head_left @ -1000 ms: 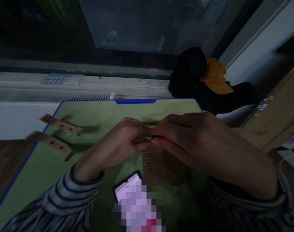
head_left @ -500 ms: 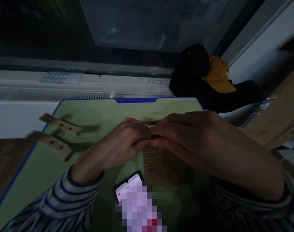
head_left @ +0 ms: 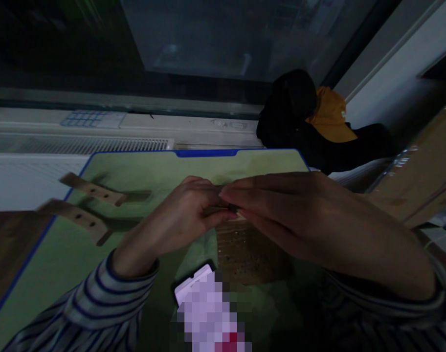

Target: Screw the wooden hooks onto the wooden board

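My left hand and my right hand meet above the middle of the table, fingertips touching. Both are closed in a pinch around a small item that is mostly hidden; only a dark sliver shows between the fingers. Under them lies a brown, wood-like sheet strewn with tiny dark and shiny bits. A lit phone, its screen partly pixelated, rests just below the left hand and beside the sheet.
Two bent wooden pieces with holes, the upper and the lower, lie at the left edge of the green, blue-rimmed table. Behind are a radiator, a dark cap and a mustard cap. A cardboard box stands right.
My right fingertips have shifted slightly left, over the left fingertips. The wooden pieces, sheet and phone have stayed in place.
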### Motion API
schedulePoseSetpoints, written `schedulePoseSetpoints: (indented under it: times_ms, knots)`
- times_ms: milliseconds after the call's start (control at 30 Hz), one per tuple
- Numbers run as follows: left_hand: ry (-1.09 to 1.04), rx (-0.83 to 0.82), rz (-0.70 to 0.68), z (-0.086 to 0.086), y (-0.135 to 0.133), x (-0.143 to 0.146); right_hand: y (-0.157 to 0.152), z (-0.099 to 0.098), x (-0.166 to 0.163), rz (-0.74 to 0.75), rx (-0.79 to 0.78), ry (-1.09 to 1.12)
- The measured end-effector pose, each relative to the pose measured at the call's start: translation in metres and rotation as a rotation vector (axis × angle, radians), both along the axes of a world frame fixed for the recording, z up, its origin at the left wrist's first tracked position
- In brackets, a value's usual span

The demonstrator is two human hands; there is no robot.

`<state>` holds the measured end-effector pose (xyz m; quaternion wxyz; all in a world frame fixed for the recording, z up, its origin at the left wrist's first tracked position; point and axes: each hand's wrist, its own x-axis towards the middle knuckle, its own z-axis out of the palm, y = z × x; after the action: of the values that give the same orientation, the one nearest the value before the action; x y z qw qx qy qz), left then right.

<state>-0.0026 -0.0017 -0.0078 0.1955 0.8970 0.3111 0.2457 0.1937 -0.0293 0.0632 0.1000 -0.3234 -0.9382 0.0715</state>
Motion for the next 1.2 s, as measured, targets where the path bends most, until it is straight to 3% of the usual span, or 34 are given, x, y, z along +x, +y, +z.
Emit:
schedulePoseSetpoints:
  times_ms: [100, 300, 600, 833, 1033, 1200]
  knots:
    - [0.016, -0.011, -0.037, -0.0005, 0.0008, 0.0, 0.0009, 0.0001, -0.0003, -0.003, -0.032, -0.017]
    - [-0.006, -0.08, -0.088, -0.003, 0.0015, -0.0004, -0.0005, -0.0013, -0.005, -0.084, 0.078, -0.093]
    - [0.021, 0.006, 0.017, 0.0018, -0.0005, -0.0018, -0.0041, -0.0028, -0.0046, -0.093, 0.118, -0.075]
    - [0.039, -0.018, -0.051, 0.001, 0.0001, -0.0004, -0.0031, 0.0017, -0.0007, 0.006, -0.01, -0.042]
    - [-0.035, -0.05, -0.103, -0.0006, -0.0007, 0.0023, -0.0015, -0.0022, -0.0033, -0.079, 0.073, -0.076]
    - [-0.009, -0.006, -0.034, 0.0, -0.0014, 0.0017, -0.0021, -0.0034, -0.0056, -0.1, 0.126, -0.078]
